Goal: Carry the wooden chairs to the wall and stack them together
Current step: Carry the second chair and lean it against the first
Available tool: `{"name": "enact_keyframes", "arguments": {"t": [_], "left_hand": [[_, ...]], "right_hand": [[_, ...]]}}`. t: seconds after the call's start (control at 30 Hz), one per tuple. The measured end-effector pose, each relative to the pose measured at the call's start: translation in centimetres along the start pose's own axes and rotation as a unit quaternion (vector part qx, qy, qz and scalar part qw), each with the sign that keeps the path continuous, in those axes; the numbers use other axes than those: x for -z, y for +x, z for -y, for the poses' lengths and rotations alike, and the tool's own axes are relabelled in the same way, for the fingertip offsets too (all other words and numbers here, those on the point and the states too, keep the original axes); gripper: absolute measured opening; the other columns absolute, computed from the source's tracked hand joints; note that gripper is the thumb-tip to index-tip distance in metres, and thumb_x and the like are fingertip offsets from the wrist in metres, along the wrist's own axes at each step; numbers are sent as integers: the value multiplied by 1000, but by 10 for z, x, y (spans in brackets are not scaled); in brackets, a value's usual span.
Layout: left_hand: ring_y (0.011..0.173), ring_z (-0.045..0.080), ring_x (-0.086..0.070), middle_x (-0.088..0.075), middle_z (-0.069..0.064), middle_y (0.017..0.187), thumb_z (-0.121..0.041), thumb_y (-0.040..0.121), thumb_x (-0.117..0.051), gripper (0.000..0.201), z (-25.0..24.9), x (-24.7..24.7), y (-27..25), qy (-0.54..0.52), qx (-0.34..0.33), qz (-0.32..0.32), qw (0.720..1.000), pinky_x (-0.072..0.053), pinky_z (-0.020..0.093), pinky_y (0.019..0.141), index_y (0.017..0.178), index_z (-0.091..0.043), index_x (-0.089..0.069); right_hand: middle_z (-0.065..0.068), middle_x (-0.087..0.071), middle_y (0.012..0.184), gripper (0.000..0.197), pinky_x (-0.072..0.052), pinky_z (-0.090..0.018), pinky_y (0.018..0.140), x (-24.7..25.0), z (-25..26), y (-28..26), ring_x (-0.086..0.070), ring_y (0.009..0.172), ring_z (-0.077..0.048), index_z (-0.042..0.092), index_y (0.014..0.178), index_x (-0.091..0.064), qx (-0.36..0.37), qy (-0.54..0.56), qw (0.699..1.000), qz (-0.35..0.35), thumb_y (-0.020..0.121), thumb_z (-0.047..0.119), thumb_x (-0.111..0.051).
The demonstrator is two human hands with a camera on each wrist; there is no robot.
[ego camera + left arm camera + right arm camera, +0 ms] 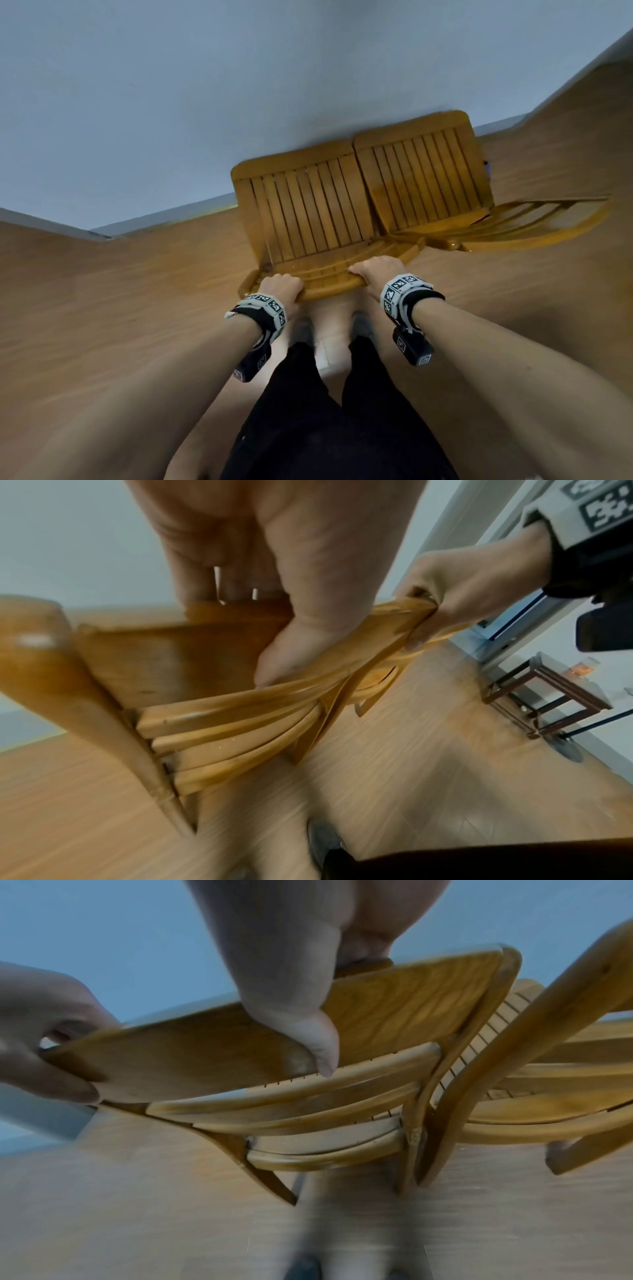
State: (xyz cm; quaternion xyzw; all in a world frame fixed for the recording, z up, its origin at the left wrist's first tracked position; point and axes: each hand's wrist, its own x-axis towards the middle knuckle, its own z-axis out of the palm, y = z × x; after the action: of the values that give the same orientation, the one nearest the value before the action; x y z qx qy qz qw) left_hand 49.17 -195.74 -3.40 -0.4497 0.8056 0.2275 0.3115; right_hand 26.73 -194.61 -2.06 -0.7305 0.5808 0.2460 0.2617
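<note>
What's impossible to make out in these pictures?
- Head view: the held chair's legs, hidden beneath its seat; whether it is lifted or standing.
- Head view: fingertips of the left hand and right hand, curled over the backrest.
- Left wrist view: the dark table's top, cut off; floor blurred.
- Right wrist view: the second chair, cropped.

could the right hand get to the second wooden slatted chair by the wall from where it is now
Probably yes. The right hand grips the top rail of the near wooden slatted chair, and the second wooden slatted chair stands right beside it, its backrest unobstructed, though the hand must let go first.
</note>
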Motion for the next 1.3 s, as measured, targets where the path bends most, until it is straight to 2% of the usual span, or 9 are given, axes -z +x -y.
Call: {"name": "enact_keyframes", "arguments": {"t": [0.13, 0.37, 0.5, 0.6, 0.73, 0.83, 1.0, 1.13, 1.3], "left_hand": [[108, 32, -60, -63, 9, 115, -24, 88, -62, 25, -18, -11, 1, -23, 35, 4, 999, -45, 38, 81, 111, -16, -59], [110, 29, -60, -64, 5, 118, -13, 84, -59, 41, -24, -24, -2, -95, 106, -22, 990, -48, 36, 79, 124, -22, -60], [109, 25, -59, -66, 4, 116, -10, 76, -58, 36, -33, -35, -8, -125, 119, -71, 982, -48, 38, 91, 111, -17, -61], [124, 25, -51, -59, 6, 131, -10, 75, -60, 49, -41, -44, -17, -127, 138, -127, 974, -38, 37, 106, 124, -13, -58], [141, 26, -34, -38, 10, 153, -12, 84, -61, 64, -41, -56, -41, -152, 175, -165, 959, -30, 39, 116, 145, -11, -41], [145, 25, -28, -26, 8, 159, -21, 89, -62, 72, -24, -63, -70, -190, 216, -177, 941, -31, 42, 116, 152, -14, -29], [145, 23, -27, -26, 5, 160, -28, 91, -60, 69, 31, -72, -130, -206, 282, -186, 918, -28, 40, 116, 152, -17, -29], [144, 22, -30, -31, 4, 158, -29, 91, -59, 68, 81, -95, -183, -236, 338, -188, 891, -29, 42, 114, 153, -19, -31], [132, 26, -44, -43, 3, 148, -31, 89, -60, 67, 139, -147, -260, -277, 410, -185, 849, -39, 43, 105, 149, -19, -33]], "right_hand": [[4, -69, 122, 49, -55, -40, 90, -19, -13, 5, -64, 111, -26, 38, 133, -59, 12, 1, 1000, 2, 93, 9, -56], [4, -72, 108, 39, -57, -39, 82, -28, -18, 9, -68, 100, -27, 33, 122, -64, 52, -12, 998, -34, 89, 12, -62], [2, -68, 118, 39, -56, -39, 85, -24, -19, 7, -66, 106, -26, 29, 126, -63, 80, -13, 997, -8, 90, 13, -62], [1, -64, 131, 49, -54, -39, 91, -19, -17, 8, -62, 116, -24, 28, 139, -56, 93, -3, 996, 7, 92, 19, -65], [1, -55, 146, 63, -49, -38, 100, -10, -1, 2, -55, 129, -21, 24, 152, -44, 183, -8, 983, 0, 94, 34, -68], [1, -50, 151, 66, -47, -36, 101, 3, 30, -2, -51, 131, -19, 22, 154, -39, 235, -39, 971, -19, 97, 45, -62], [5, -55, 144, 57, -52, -38, 93, 36, 113, 5, -52, 125, -20, 29, 147, -44, 293, -82, 952, -35, 96, 49, -57], [4, -46, 154, 63, -51, -40, 99, 49, 192, 14, -43, 138, -22, 26, 154, -37, 321, -143, 935, -47, 97, 45, -58], [2, -36, 162, 67, -42, -39, 111, 51, 311, 16, -32, 149, -23, 27, 158, -30, 375, -198, 905, -29, 99, 42, -58]]}}
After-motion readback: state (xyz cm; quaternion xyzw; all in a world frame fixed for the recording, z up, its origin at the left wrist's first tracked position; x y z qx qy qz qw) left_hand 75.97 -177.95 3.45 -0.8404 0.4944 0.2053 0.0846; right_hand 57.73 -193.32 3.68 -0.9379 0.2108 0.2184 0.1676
